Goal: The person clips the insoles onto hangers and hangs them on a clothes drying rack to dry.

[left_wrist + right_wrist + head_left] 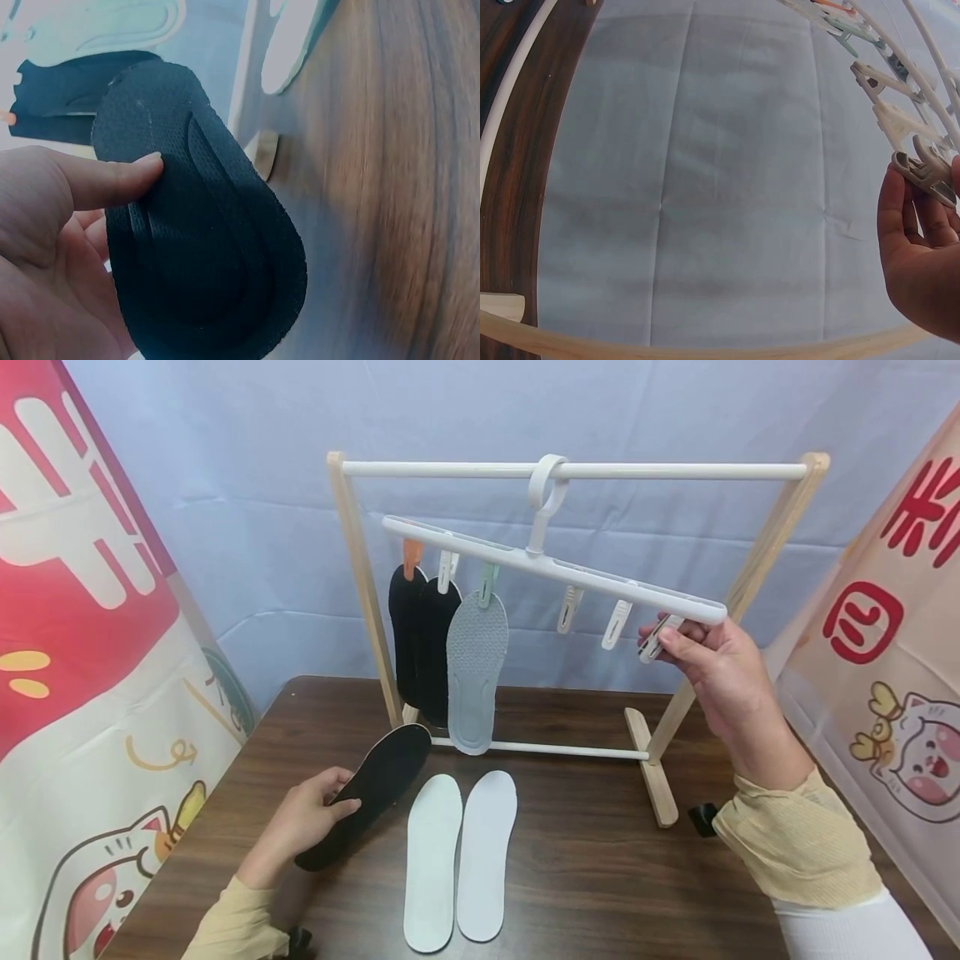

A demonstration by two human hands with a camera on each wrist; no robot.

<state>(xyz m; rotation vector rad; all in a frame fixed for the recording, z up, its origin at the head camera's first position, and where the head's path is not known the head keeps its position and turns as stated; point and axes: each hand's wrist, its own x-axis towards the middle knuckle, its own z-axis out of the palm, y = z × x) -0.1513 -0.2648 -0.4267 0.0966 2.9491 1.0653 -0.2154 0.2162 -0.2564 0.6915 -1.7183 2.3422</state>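
A black insole is pinched between the thumb and fingers of my left hand, tilted above the table's left part. In the left wrist view the thumb lies across the insole. My right hand pinches the rightmost clothespin under a white hanger; the right wrist view shows this clothespin between thumb and fingers. The hanger slopes down to the right. From its left side hang two black insoles and a grey insole, held by orange, white and green clothespins.
Two white insoles lie side by side on the dark wooden table. A wood-and-white rack carries the hanger by its hook. Two pale clothespins hang left of my right hand. Printed cloths flank both sides.
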